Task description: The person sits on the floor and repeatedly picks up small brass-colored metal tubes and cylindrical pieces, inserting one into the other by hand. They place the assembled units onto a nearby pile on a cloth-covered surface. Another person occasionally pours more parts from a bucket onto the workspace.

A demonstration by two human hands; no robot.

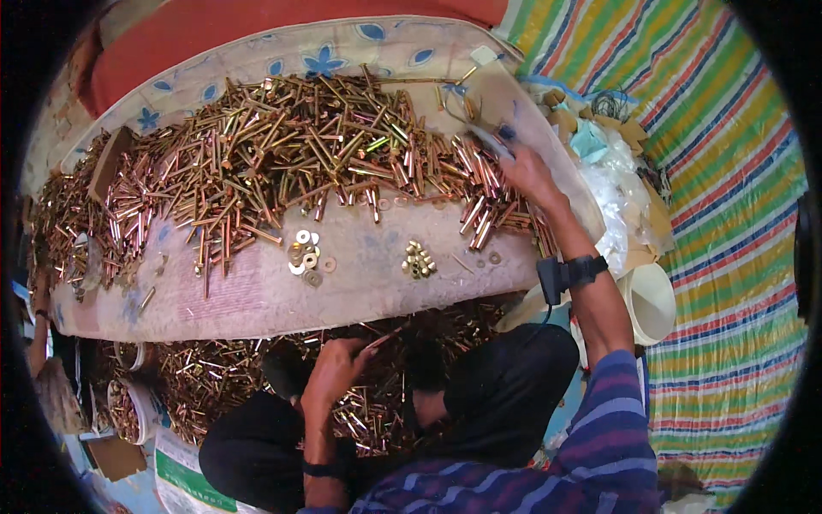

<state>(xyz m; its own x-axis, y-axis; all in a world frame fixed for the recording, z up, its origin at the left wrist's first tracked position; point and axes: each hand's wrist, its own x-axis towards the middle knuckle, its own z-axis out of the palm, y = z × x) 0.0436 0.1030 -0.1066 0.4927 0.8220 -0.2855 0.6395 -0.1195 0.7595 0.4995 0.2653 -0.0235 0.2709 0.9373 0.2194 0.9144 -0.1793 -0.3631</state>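
Nearby, heaped bolts (pixel 300 137), beside right hand (pixel 528 174)

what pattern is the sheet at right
Striped: the sheet has green, yellow, red, blue and white bands, seen in the head view.

Along the right of the frame I see a striped plastic sheet (pixel 728 257), with a white bucket (pixel 655 300) at centre right, clear plastic bags (pixel 615 184) above it, red cloth (pixel 214 34) at upper left, and a green-and-white sack (pixel 190 476) at lower left
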